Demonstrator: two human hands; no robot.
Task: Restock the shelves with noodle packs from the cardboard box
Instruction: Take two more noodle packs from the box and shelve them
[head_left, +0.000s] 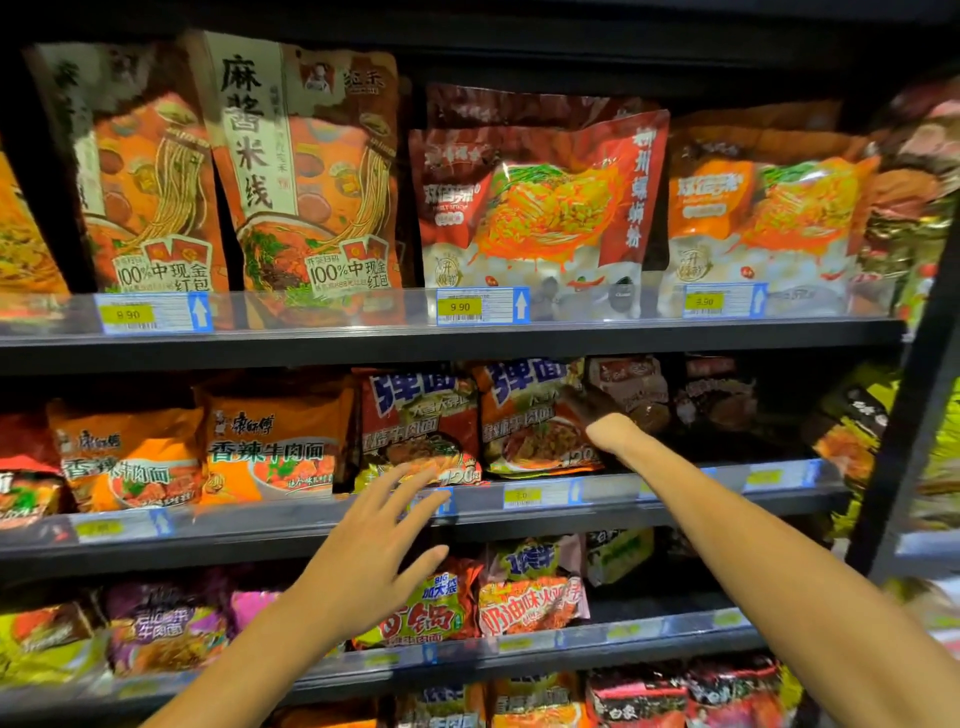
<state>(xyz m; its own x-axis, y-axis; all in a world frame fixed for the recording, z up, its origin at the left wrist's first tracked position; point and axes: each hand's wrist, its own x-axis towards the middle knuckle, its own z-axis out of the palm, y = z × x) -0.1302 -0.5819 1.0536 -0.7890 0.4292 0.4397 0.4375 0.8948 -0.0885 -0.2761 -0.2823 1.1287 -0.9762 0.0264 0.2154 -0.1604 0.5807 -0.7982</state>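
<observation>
My right arm reaches into the middle shelf (291, 525). My right hand (609, 432) is in shadow beside a red-and-blue noodle pack (535, 415), so only the wrist and heel show and its fingers are hidden. A dark gap lies to the right of that hand, with dark red packs (631, 387) set further back. My left hand (371, 545) hovers with fingers spread and holds nothing, in front of the shelf's rail and below a second red-and-blue pack (421, 421). No cardboard box is in view.
Orange packs (270, 447) fill the middle shelf's left side. Tall orange and red bags (306, 171) stand on the upper shelf (363, 343) behind price tags. More packs (530, 597) sit on the lower shelf. A dark upright post (914, 395) bounds the bay on the right.
</observation>
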